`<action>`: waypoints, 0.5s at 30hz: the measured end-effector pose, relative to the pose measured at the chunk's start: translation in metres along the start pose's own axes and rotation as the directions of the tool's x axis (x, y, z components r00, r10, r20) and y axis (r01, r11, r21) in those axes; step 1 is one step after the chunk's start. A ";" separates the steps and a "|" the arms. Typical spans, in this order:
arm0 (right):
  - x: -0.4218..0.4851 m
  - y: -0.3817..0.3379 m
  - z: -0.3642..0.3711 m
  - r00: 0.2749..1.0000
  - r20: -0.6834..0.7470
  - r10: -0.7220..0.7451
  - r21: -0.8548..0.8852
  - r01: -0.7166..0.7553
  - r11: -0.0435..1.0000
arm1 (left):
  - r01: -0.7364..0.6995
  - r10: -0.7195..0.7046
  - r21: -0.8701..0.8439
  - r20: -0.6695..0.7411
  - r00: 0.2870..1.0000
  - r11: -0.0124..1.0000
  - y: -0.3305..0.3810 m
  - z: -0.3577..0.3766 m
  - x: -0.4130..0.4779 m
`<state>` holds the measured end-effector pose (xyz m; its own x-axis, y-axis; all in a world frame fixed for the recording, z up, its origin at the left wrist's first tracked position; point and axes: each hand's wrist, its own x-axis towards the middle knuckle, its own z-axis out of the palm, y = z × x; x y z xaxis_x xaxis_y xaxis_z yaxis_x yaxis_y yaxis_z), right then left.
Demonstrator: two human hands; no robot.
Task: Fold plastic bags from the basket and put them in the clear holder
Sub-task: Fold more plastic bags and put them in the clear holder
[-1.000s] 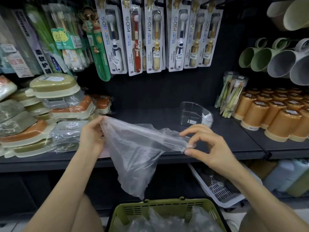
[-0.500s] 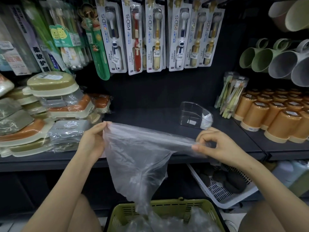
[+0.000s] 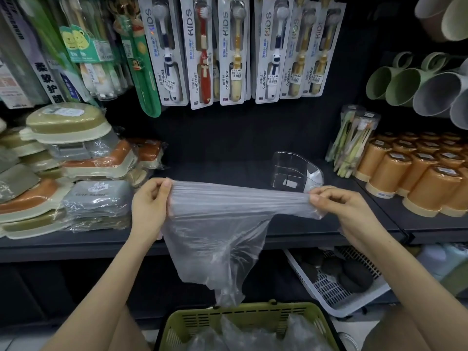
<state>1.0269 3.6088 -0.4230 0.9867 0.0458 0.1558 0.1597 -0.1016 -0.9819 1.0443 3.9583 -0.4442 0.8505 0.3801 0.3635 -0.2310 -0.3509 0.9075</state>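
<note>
Plastic, thin and see-through, makes up the bag stretched between the person's two hands in front of the dark shelf. Its top edge is gathered into a taut, finely ribbed band, and the rest sags in soft wrinkles to a narrow crumpled tail ending right at the rim of the green slotted basket. More crinkled clear bags lie in that basket. The clear holder, a rigid glossy tub with a slanted top, stands on the shelf just behind the bag's right end. Half a second ago the top edge was slacker and the tail dipped into the basket; now the band is pulled straighter and the tail has lifted. The left hand grips the left end with fingers curled round the gathered plastic, thumb on top. The right hand pinches the right end between thumb and bent fingers, knuckles up. Both forearms reach up from the lower corners.
</note>
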 end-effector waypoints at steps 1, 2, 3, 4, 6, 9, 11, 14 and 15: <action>0.003 0.004 -0.001 0.999 -0.008 0.032 0.023 -0.032 0.999 | -0.008 0.008 -0.004 0.003 1.000 1.000 0.000 0.003 0.001; 0.007 0.006 -0.002 0.997 -0.017 0.071 0.054 -0.070 0.996 | -0.019 0.019 0.007 0.007 1.000 1.000 0.000 0.005 0.002; 0.012 0.008 -0.003 0.994 -0.022 0.108 0.079 -0.106 0.991 | -0.029 0.029 0.024 0.011 1.000 0.999 -0.001 0.009 0.004; 0.017 0.008 -0.004 0.990 -0.031 0.140 0.094 -0.136 0.986 | -0.029 0.029 0.032 0.018 0.999 0.999 -0.002 0.013 0.006; 0.029 0.009 -0.004 0.980 -0.073 0.184 0.113 -0.175 0.978 | 0.001 -0.002 0.038 0.041 0.999 0.999 -0.007 0.022 0.013; 0.051 0.013 -0.003 0.939 -0.301 0.168 -0.052 -0.192 0.980 | 0.070 -0.074 0.088 0.043 0.996 0.994 -0.017 0.043 0.027; 0.052 0.011 0.007 0.904 -0.427 0.011 -0.393 -0.197 0.898 | 0.132 -0.131 0.145 -0.015 0.991 0.981 -0.025 0.057 0.036; 0.032 0.001 0.036 0.948 -0.296 -0.116 -0.507 -0.053 0.860 | 0.280 -0.268 0.190 -0.087 0.960 0.941 -0.037 0.075 0.052; 0.022 0.001 0.046 0.974 -0.202 -0.104 -0.485 -0.007 0.875 | 0.337 -0.325 0.193 -0.095 0.941 0.921 -0.042 0.080 0.057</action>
<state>1.0477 3.6557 -0.4252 0.9501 -0.1460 0.2757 0.1466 -0.5710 -0.8077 1.1398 3.9262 -0.4785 0.8307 0.5526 0.0675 0.1652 -0.3604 0.9180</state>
